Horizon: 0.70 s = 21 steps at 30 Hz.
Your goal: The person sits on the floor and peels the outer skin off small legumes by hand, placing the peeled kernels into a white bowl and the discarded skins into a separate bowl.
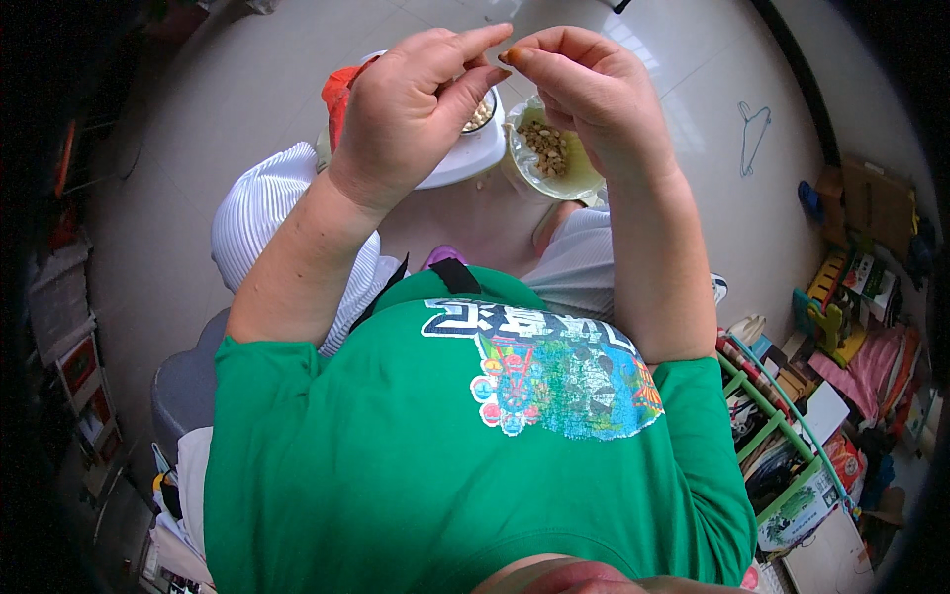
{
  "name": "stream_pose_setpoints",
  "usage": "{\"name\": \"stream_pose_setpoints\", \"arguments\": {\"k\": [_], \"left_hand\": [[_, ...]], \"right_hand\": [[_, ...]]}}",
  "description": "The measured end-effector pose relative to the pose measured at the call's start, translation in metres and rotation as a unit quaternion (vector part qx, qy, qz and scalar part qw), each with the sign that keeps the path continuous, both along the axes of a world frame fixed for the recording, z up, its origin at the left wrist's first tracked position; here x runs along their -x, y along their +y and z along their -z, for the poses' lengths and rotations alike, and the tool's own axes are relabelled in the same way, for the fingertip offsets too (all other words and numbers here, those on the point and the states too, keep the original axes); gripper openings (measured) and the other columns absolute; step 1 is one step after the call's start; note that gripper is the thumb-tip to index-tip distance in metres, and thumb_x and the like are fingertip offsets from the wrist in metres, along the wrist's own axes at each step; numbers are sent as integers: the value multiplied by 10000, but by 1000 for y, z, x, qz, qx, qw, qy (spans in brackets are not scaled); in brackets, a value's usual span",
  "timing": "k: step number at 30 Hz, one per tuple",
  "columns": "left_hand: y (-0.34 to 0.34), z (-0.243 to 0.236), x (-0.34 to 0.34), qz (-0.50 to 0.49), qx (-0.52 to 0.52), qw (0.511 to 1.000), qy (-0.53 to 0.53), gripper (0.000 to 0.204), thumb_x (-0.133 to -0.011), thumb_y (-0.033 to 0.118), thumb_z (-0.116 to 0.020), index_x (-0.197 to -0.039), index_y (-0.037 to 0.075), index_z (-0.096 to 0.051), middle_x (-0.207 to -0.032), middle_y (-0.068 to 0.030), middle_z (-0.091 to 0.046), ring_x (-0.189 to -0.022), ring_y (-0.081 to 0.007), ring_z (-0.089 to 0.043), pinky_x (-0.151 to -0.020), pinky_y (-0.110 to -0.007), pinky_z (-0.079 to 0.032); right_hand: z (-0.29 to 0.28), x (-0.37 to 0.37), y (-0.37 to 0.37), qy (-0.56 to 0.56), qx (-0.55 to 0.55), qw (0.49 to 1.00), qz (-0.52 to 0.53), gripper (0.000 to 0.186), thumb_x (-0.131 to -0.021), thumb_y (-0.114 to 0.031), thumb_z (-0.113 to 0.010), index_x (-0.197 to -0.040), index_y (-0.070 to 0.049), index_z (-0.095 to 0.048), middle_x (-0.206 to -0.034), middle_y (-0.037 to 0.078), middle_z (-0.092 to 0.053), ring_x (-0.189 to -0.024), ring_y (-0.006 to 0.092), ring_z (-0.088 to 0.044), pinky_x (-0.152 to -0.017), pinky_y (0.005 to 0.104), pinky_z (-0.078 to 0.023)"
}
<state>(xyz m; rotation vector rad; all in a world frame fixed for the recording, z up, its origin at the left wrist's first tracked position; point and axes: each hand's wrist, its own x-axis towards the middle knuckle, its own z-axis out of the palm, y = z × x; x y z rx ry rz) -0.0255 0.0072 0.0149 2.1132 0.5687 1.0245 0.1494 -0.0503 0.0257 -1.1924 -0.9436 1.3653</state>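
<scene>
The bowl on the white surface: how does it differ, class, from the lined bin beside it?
The bowl holds pale pieces; the bin holds brown, shell-like bits. The left hand hides much of the bowl; most of the bin shows. Both hold many small pieces.

Both arms reach out beyond the green shirt [396,495]

The left forearm [307,247] emerges bare from the left sleeve of the green shirt and angles inward, away from its chest. The right forearm [661,257] extends more directly outward from the right sleeve. Farthest from the shirt, the left hand [401,114] shows its back, index finger [480,42] extended, thumb [465,101] stretched the same way, a gap between their tips. Beside it, at the same reach from the shirt, the right hand [604,94] bends inward, thumb and index fingertips pinched together; whether they grip anything is too small to tell.
</scene>
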Motion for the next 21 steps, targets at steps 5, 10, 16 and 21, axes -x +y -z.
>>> {"name": "stream_pose_setpoints", "arguments": {"k": [5,10,16,21], "left_hand": [[5,3,1,25,-26,999,-28,193,-846,-8,-584,-1030,-6,-642,-901,-82,-631,-815,-137,-610,-719,-225,-500],[7,2,1,32,-28,998,-53,154,-836,-9,-598,-982,-12,-646,-899,-83,-633,-815,-139,-610,-724,-228,-501],[-4,10,-3,4,127,987,-103,112,-827,19,-635,-936,-3,-648,-848,-63,-656,-772,-108,-622,-673,-208,-509],[-7,13,-5,23,252,953,-167,159,-847,58,-628,-997,8,-630,-888,-61,-660,-803,-98,-622,-720,-198,-511]], "right_hand": [[0,-2,1,9,11,999,-30,212,-845,-172,-643,-955,9,-625,-660,-35,-499,-521,11,-378,-442,164,-257],[0,-5,0,82,12,995,-46,199,-852,-156,-626,-950,16,-616,-662,-34,-483,-528,10,-383,-445,147,-265],[2,1,-1,109,23,993,-35,198,-854,-160,-618,-957,9,-607,-681,-21,-491,-528,8,-388,-441,135,-267],[-7,7,-3,110,33,993,-21,208,-849,-173,-628,-960,1,-606,-678,-17,-493,-522,9,-382,-442,132,-266]]}}
